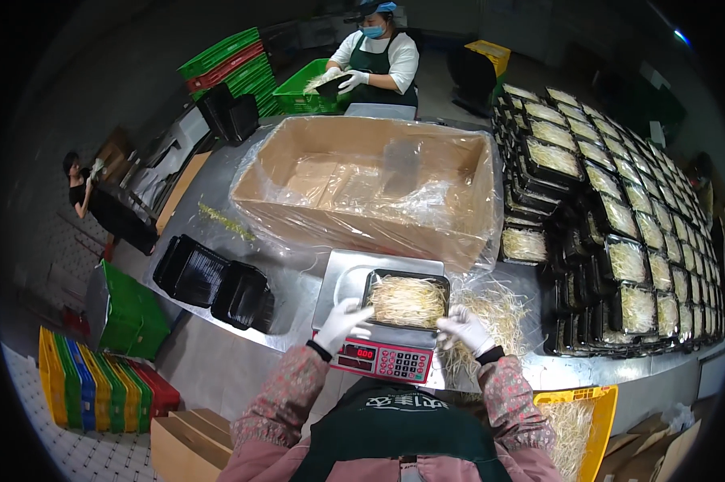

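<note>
Two hands (pixel 345 324) (pixel 467 331), sprout tray (pixel 404 325) between, scale (pixel 343 281) beneath

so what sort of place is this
Probably a food-packing room: a scale holds a tray of what look like pale sprouts, filled trays are stacked at right, and colourful crates stand at left.

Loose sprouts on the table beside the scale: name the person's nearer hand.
Right. The right hand is at the left side of the loose sprouts; the left hand is farther off, on the other side of the tray.
</note>
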`<state>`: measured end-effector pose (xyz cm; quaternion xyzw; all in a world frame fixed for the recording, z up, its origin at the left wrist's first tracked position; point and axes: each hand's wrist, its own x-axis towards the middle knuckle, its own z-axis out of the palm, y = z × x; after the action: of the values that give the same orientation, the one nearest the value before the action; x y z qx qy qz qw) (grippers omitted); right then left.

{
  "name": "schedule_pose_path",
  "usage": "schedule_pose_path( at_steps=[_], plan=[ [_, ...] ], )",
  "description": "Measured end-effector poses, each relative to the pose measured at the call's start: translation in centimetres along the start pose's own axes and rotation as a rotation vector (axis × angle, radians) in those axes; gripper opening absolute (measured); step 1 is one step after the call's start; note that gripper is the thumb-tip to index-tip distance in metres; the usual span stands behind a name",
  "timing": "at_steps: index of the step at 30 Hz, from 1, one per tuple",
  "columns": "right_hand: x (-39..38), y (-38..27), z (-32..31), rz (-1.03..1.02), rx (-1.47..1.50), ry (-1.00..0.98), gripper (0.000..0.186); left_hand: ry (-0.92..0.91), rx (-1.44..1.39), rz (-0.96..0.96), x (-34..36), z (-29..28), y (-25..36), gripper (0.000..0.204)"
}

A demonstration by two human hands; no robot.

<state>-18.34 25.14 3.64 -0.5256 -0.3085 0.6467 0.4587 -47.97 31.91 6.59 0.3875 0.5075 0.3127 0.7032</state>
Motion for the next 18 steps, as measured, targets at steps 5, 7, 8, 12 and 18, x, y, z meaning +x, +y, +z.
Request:
schedule_pose_path(
  at_steps=[5,7,8,12,18],
  plan=[
    [-0.7,2.5,0.9,-0.094,0.253,0.084,0.022,-0.059,-0.345,0.104,-0.1,1.7,-2.5,0.015],
    [-1.3,1.8,1.8,-0.171,0.352,0.121,0.027,0.020,-0.349,0.159,-0.4,3.2,-1.5,0.011],
    [-1.9,1.1,2.2,-0.179,0.286,0.136,0.027,0.022,-0.328,0.181,-0.1,3.2,-1.6,0.010],
    [-3.3,-1.2,-1.8,-0.128,-0.160,-0.103,0.017,-0.024,-0.233,0.171,0.2,4.5,1.1,0.008],
    [-3.7,-1.9,-8.1,-0.274,-0.745,0.105,0.056,-0.048,-0.208,0.296,3.3,8.6,2.4,0.008]
  ],
)
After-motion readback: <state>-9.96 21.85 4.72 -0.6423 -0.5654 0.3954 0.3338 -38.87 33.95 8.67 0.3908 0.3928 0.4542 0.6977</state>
